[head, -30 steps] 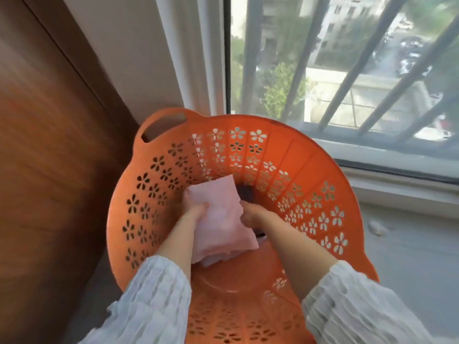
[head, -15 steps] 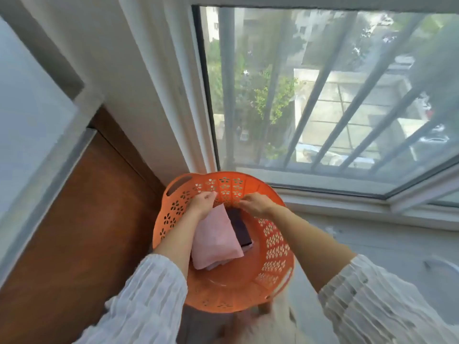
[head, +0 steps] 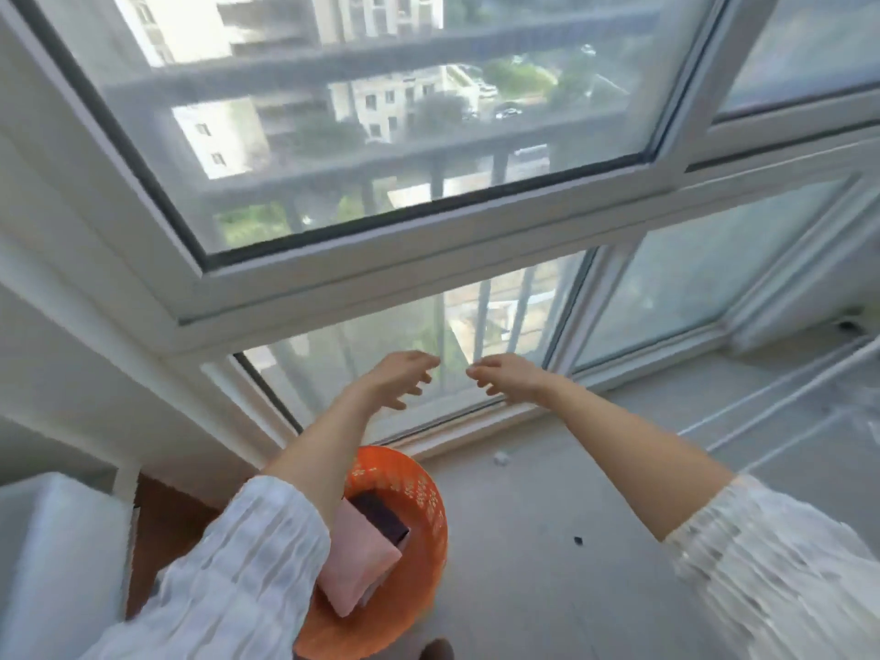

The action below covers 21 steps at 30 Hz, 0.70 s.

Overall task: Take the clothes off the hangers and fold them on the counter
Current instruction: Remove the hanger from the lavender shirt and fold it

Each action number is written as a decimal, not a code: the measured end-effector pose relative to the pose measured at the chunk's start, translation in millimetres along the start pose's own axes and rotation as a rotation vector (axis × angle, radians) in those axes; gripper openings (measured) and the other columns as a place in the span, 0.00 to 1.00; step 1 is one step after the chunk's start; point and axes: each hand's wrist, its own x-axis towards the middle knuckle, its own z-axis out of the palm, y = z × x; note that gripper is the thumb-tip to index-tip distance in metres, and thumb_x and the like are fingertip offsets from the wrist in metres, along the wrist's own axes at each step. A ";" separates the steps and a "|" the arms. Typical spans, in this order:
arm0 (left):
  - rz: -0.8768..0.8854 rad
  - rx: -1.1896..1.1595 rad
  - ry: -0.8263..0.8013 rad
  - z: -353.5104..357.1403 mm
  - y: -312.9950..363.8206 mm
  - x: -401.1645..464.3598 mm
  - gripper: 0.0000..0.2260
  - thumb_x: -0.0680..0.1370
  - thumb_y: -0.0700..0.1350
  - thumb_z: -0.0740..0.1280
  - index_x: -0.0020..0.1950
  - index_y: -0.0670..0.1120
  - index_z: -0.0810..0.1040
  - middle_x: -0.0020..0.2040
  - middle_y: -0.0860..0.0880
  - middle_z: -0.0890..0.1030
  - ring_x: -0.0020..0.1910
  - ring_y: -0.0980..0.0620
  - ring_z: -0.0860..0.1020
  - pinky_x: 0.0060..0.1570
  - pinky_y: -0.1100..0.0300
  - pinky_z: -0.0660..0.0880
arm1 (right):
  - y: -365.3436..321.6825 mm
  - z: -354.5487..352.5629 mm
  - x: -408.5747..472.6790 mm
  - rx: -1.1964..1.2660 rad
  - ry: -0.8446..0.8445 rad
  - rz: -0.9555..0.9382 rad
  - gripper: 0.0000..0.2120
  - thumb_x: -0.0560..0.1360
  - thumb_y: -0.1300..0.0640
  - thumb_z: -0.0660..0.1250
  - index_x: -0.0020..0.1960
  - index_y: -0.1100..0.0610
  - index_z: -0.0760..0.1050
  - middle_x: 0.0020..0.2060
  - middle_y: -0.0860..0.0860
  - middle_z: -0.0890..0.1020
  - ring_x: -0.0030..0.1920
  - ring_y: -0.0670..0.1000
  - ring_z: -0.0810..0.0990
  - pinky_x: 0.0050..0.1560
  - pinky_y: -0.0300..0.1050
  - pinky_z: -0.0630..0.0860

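— While both my arms are stretched up toward the window, what worries you most?

— You're grasping nothing. Your left hand (head: 399,379) and your right hand (head: 505,377) are both empty, fingers loosely spread, hanging in the air in front of the window (head: 419,135). No hanger shows anywhere in the view, so you would be reaching for something out of sight.

— True. I cannot see a rail or any hung clothes from here. If they are above the frame's edge, I could snag a garment or pull a hanger down crooked.

— And the folded things?

— A pink folded cloth (head: 359,562) and a dark folded piece (head: 381,514) touching it lie in the orange basket (head: 431,507) on the floor, below my left arm. My left sleeve (head: 228,574) covers part of the basket.

— Then a dropped hanger or garment could land on them and undo the folds.

— Yes, and I'm looking up, not down. The basket sits near my feet, I judge, so a careless step could tip it.
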 end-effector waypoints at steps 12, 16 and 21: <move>0.381 0.229 -0.282 259.8 239.5 -38.3 0.15 0.80 0.54 0.61 0.63 0.50 0.73 0.58 0.47 0.77 0.54 0.48 0.77 0.48 0.56 0.71 | 223.8 -230.1 -211.1 0.314 0.410 0.125 0.11 0.78 0.48 0.63 0.58 0.49 0.73 0.43 0.47 0.76 0.41 0.46 0.75 0.38 0.40 0.66; 0.517 0.285 -0.320 380.1 303.8 -65.0 0.15 0.79 0.54 0.62 0.63 0.49 0.74 0.60 0.46 0.77 0.57 0.46 0.77 0.50 0.55 0.71 | 301.6 -301.3 -294.5 0.364 0.540 0.125 0.06 0.78 0.50 0.63 0.52 0.50 0.74 0.41 0.49 0.76 0.40 0.47 0.74 0.36 0.39 0.65; 0.675 0.303 -0.365 503.1 375.1 -104.8 0.13 0.81 0.47 0.60 0.63 0.44 0.74 0.54 0.44 0.76 0.46 0.49 0.76 0.35 0.63 0.72 | 370.7 -376.8 -365.7 0.410 0.717 0.091 0.05 0.78 0.56 0.64 0.43 0.52 0.74 0.36 0.51 0.74 0.31 0.47 0.70 0.28 0.38 0.62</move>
